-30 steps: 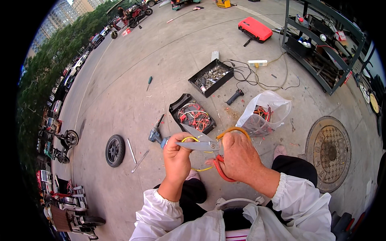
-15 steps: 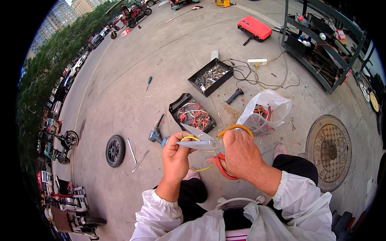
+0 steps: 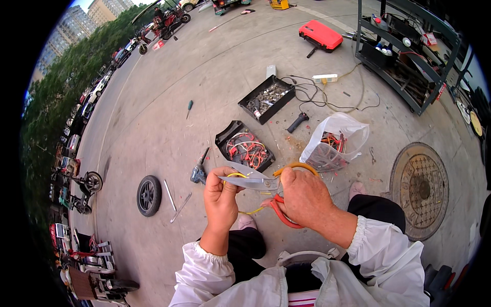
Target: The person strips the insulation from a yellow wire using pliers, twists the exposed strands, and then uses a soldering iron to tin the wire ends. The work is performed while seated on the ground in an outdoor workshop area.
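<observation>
My right hand [image 3: 313, 198] grips a pair of scissors [image 3: 257, 183] by its handles, one loop orange and the other red. Its silver blades stand apart and point left, toward my left hand [image 3: 220, 199]. Between thumb and fingers, my left hand pinches a yellow wire [image 3: 236, 174] that curves up beside the blades. Whether the blades touch the wire, I cannot tell. Lower down, another stretch of yellow wire [image 3: 251, 212] shows between my hands. Just beyond them lies a black tray [image 3: 221, 139] of red and white wires.
A white plastic bag [image 3: 353, 126] of wires, a black tray of small parts [image 3: 246, 95] and a power drill [image 3: 198, 171] lie ahead. A small wheel [image 3: 149, 196] and metal rods are left; a manhole cover [image 3: 419, 192] is right. A shelf cart [image 3: 396, 77] stands far right.
My left hand and the scissors' blades have shifted slightly left and up. The yellow wire stays pinched, and the right hand keeps its grip. The whole view has turned a little.
</observation>
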`<state>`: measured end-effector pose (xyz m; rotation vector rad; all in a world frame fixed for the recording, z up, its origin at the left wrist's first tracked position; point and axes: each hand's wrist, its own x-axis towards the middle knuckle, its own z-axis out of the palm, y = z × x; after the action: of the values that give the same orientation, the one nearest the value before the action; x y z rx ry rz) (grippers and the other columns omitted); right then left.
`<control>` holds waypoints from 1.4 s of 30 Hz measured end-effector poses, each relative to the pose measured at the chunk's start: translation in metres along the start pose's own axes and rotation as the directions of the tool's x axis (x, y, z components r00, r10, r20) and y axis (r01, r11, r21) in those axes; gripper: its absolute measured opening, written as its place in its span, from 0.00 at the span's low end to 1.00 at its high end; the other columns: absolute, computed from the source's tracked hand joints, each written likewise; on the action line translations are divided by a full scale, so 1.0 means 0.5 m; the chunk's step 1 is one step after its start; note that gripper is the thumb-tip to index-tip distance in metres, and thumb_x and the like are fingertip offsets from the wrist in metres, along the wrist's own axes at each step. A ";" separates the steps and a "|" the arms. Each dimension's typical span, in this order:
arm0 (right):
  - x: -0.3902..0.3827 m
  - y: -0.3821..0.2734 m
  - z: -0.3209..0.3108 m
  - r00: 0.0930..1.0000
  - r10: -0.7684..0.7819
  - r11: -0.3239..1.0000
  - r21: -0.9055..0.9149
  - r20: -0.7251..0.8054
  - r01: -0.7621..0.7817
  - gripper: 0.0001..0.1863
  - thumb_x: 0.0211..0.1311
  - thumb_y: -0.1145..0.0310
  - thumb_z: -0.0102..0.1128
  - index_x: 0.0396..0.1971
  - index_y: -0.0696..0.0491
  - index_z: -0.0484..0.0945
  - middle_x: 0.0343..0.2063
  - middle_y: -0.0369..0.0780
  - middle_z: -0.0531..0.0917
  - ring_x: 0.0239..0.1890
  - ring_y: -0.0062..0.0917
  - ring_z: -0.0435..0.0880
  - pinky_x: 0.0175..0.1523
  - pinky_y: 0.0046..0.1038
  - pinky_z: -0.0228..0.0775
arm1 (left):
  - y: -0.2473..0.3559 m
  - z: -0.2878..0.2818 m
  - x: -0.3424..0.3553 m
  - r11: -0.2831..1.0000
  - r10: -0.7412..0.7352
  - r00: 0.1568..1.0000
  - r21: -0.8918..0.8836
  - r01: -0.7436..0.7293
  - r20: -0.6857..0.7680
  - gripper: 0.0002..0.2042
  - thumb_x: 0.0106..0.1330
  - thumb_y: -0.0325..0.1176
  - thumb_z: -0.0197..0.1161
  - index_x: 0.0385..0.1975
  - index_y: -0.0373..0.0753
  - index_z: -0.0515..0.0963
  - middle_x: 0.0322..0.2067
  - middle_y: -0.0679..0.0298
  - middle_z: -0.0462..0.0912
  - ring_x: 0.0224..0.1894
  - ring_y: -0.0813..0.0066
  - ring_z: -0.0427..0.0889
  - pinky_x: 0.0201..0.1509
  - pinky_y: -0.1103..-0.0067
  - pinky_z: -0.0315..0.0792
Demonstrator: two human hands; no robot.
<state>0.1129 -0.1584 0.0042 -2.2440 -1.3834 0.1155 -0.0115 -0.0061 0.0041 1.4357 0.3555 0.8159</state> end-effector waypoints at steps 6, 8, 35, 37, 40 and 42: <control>0.000 0.007 0.006 0.992 -0.074 0.996 -0.048 -0.104 0.069 0.39 0.50 0.32 0.62 0.33 0.61 0.70 0.22 0.45 0.80 0.29 0.37 0.84 0.33 0.34 0.76 | 0.001 0.006 0.001 0.996 0.003 1.000 -0.094 -0.004 -0.011 0.06 0.72 0.26 0.56 0.44 0.38 0.68 0.33 0.66 0.78 0.29 0.85 0.74 0.31 0.85 0.69; -0.002 0.008 0.007 0.992 -0.056 0.998 -0.021 -0.111 0.054 0.39 0.50 0.33 0.62 0.33 0.61 0.70 0.22 0.45 0.80 0.28 0.38 0.84 0.33 0.35 0.76 | 0.008 0.015 0.002 0.993 -0.033 0.999 -0.113 0.031 -0.016 0.07 0.71 0.25 0.55 0.45 0.38 0.68 0.34 0.66 0.79 0.33 0.82 0.78 0.36 0.81 0.75; 0.017 0.016 -0.001 0.985 0.172 0.510 0.858 -0.022 -0.070 0.09 0.62 0.71 0.66 0.34 0.58 0.75 0.23 0.28 0.73 0.26 0.09 0.69 0.29 0.17 0.63 | 0.004 0.012 0.007 0.915 -0.380 0.901 0.231 0.332 0.211 0.07 0.72 0.30 0.56 0.43 0.35 0.75 0.32 0.67 0.79 0.32 0.81 0.75 0.36 0.82 0.71; 0.017 0.024 -0.008 0.988 0.157 0.527 0.845 0.003 -0.087 0.08 0.64 0.69 0.64 0.32 0.57 0.74 0.21 0.28 0.72 0.24 0.09 0.68 0.27 0.17 0.62 | -0.005 0.020 0.000 0.906 -0.273 0.916 0.399 0.142 0.294 0.07 0.72 0.29 0.57 0.43 0.33 0.77 0.28 0.71 0.77 0.30 0.86 0.72 0.33 0.85 0.67; 0.021 0.033 -0.031 0.959 0.180 0.197 0.947 0.221 -0.255 0.10 0.67 0.66 0.61 0.30 0.55 0.74 0.19 0.29 0.72 0.20 0.10 0.67 0.25 0.17 0.60 | 0.009 0.024 -0.001 0.889 -0.323 0.853 0.441 0.124 0.409 0.08 0.72 0.30 0.58 0.41 0.32 0.79 0.25 0.72 0.75 0.28 0.85 0.70 0.32 0.84 0.67; 0.024 0.049 -0.022 0.938 0.115 0.038 0.942 0.328 -0.334 0.10 0.68 0.64 0.59 0.31 0.55 0.74 0.18 0.30 0.72 0.18 0.11 0.66 0.24 0.16 0.58 | 0.021 0.024 0.002 0.871 -0.423 0.761 0.452 0.192 0.492 0.09 0.73 0.31 0.56 0.43 0.33 0.80 0.27 0.70 0.76 0.30 0.83 0.71 0.36 0.84 0.68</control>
<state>0.1420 -0.1610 0.0050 -1.1146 -0.5056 1.0729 -0.0059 -0.0149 0.0158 1.8424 0.2758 -0.0038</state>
